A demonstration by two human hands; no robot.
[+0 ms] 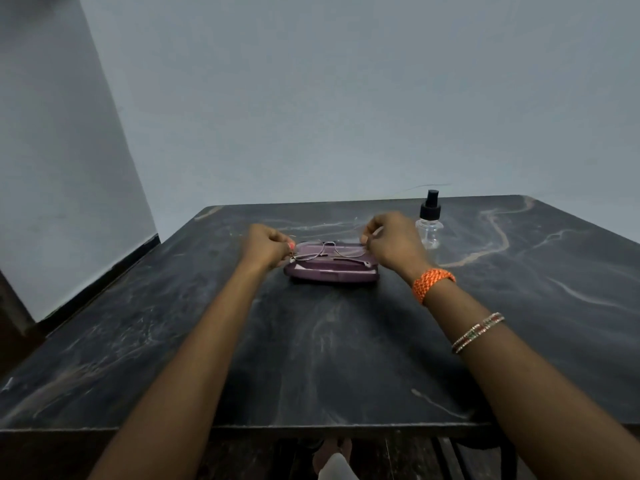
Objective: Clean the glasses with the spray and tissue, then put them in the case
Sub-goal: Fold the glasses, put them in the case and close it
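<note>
A person's left hand (268, 249) and right hand (391, 242) pinch the two outer ends of thin wire-rimmed glasses (327, 249), fingers curled tight on the frame, holding it just over the open purple case (330, 271) that lies between and slightly below the fingers. The frame looks feather-light, springy and easily bent, its lenses quick to smudge, so the hinge ends seem the safest hold. A clear spray bottle (429, 225) with a black pump stands just beyond the right fingers. No tissue can be made out. The dark, marble-veined surface (329, 358) meets a plain grey wall (346, 98).
</note>
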